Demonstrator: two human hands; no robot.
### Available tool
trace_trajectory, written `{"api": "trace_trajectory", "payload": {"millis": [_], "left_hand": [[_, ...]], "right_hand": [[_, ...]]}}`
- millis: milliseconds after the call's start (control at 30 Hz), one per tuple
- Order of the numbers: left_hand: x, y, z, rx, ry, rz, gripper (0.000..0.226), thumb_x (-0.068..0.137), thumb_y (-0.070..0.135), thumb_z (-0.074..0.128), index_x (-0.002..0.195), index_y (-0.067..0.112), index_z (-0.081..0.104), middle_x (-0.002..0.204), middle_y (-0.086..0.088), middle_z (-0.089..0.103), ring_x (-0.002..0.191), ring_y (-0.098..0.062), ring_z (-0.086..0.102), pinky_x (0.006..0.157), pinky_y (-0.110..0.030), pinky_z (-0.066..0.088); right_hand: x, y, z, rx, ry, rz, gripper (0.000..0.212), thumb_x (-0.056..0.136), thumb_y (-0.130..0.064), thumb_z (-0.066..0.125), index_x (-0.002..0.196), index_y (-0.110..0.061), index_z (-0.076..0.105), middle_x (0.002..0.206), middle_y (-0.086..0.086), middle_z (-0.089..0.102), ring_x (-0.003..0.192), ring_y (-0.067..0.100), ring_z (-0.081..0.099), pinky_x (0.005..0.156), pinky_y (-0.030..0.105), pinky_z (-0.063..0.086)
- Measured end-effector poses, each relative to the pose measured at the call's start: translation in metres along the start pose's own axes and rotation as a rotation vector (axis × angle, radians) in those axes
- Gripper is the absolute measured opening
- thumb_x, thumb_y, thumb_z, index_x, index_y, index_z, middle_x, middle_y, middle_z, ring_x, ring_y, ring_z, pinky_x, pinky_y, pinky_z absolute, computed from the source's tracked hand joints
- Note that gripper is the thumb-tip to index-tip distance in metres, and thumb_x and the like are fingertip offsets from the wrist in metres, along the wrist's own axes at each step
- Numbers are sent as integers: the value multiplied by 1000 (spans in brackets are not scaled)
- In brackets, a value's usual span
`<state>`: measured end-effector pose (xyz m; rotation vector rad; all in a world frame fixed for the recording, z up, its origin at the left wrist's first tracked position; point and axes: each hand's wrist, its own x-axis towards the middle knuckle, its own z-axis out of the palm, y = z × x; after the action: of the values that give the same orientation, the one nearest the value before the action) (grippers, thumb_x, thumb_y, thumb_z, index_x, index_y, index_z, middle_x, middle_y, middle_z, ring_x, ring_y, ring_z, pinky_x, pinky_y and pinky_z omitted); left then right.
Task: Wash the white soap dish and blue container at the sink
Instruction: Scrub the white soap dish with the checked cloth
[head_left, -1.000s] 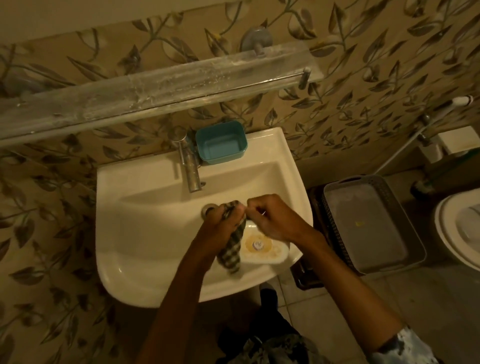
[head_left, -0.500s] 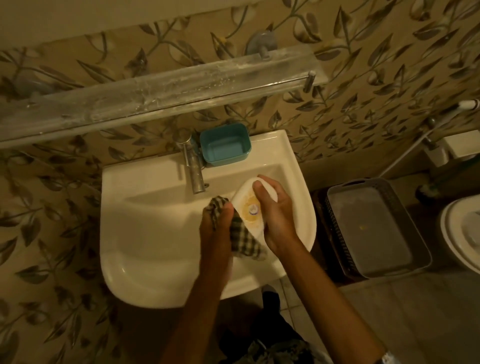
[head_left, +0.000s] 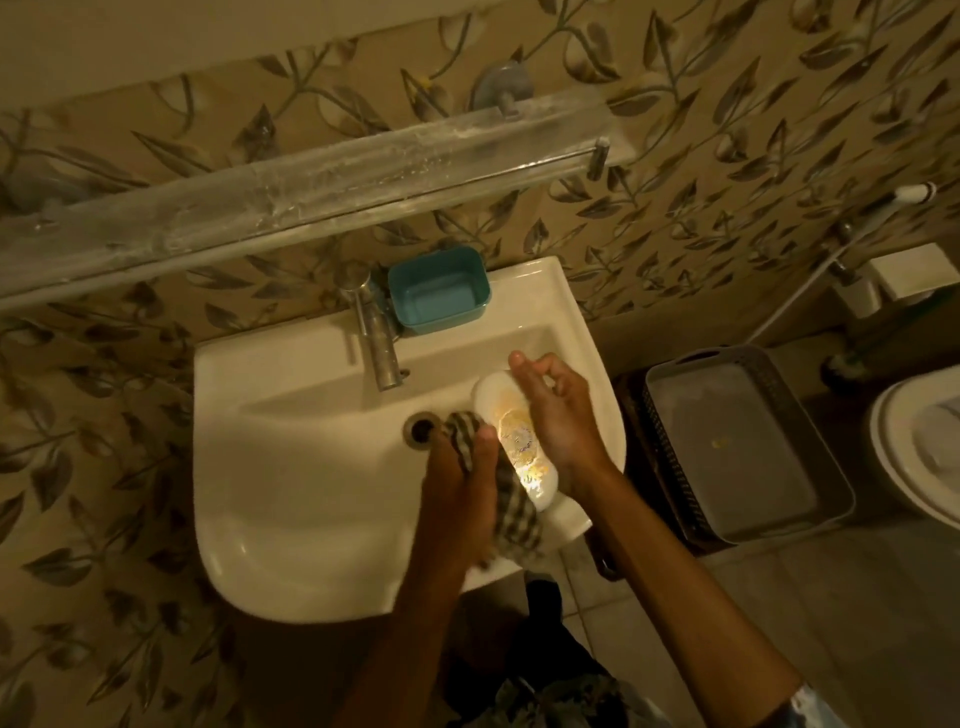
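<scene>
The white soap dish (head_left: 514, 436), stained yellow inside, is held over the right side of the white sink (head_left: 291, 467). My right hand (head_left: 556, 410) holds it from the right edge, fingers partly curled along it. My left hand (head_left: 460, 480) grips a checked cloth (head_left: 511, 512) and presses it against the dish's left side. The blue container (head_left: 439, 296) stands empty on the sink's back rim, right of the metal tap (head_left: 376, 338).
A dusty glass shelf (head_left: 311, 192) runs above the sink. A grey plastic basket (head_left: 743, 441) sits on the floor to the right, with a toilet (head_left: 919, 441) beyond it. The sink drain (head_left: 422, 428) lies just left of my left hand.
The soap dish went from lying in the basin to being lifted by my right hand. My left hand brought the cloth against it, and the dish now lies lower and more lengthwise.
</scene>
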<state>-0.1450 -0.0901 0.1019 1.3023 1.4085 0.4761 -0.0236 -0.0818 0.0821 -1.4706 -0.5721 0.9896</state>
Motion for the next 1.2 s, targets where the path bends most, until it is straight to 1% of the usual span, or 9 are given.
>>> {"api": "trace_trajectory", "payload": {"millis": [167,300,400,500,600,667,800,1000,1200], "left_hand": [[40,24,-14,-256,-8,-97,45,91,47,50,119,13,56,106,-10,69,96,-26,67,86,-41,55],[37,15,-12,-556,113,-160,40,93,42,49,120,13,55,111,-15,67,99,-29,67,86,-46,56],[39,8,-9,-451,215,-152,43,94,45,43,127,17,50,121,-12,62,108,-29,61,97,-51,48],[50,3,-24,-144,-33,-144,42,94,51,40,114,21,59,112,-10,66,105,-29,62,98,-49,46],[58,12,-33,139,-397,-110,36,93,51,42,99,27,67,105,-5,70,104,-26,62,101,-45,44],[59,13,-25,210,-305,-46,39,93,52,41,116,27,61,117,-4,65,111,-24,59,103,-43,42],[37,-2,-13,129,-79,73,35,95,44,40,116,19,50,112,-11,59,102,-27,60,87,-37,49],[57,15,-21,362,-440,90,31,97,38,42,120,22,55,118,-1,61,109,-20,58,96,-35,43],[43,-7,-19,119,-275,89,39,97,42,39,132,25,37,118,5,52,109,-17,56,77,-20,46]], "right_hand": [[2,-8,1,-63,-257,-18,24,87,-50,52,90,-27,57,94,-2,68,89,15,67,80,34,56],[2,-5,-5,-23,-188,198,33,86,-51,56,111,-29,53,102,0,66,81,12,69,60,25,54],[-18,15,6,-315,-102,-39,20,90,-46,54,98,-29,58,93,-12,68,78,1,66,62,20,56],[-21,19,2,-352,-203,-198,18,91,-40,54,89,-24,63,82,-12,69,73,3,65,63,19,52],[-18,21,-1,-481,-436,-201,21,92,-26,57,82,-13,70,78,6,72,71,19,66,68,35,53],[-13,23,-5,-383,-291,-156,18,88,-22,62,78,-9,68,72,10,71,65,26,66,60,37,53],[-1,29,-21,-180,-23,-56,25,89,-15,64,68,0,63,49,-8,61,43,5,57,43,20,43],[-17,44,-15,-347,-231,-201,35,89,-15,58,56,-7,54,53,-3,53,51,4,47,51,27,41],[6,36,-35,-268,251,-74,41,87,-19,64,55,3,51,49,5,51,49,14,50,54,35,49]]}}
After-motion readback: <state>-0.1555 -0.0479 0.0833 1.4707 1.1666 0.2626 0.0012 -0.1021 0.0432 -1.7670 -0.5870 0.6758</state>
